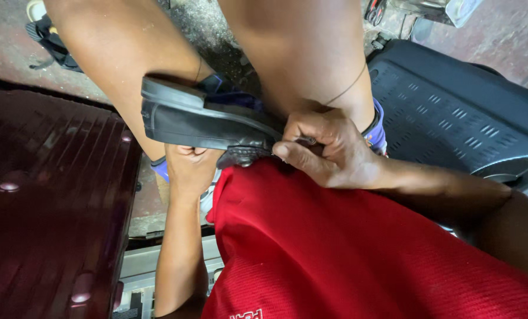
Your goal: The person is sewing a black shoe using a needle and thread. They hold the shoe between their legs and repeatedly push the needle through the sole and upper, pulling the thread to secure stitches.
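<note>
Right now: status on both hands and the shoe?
Left hand under the black shoe, propping it, grip hidden. Right hand pinching the shoe's upper edge by the red shirt. Shoe sole-up between the knees. Nothing in the way.

A black shoe [208,121] with a dark grey sole. A bright red shirt [358,254] with a fine ribbed weave. A dark maroon ridged panel [45,201]. A black slotted seat [453,112].
</note>
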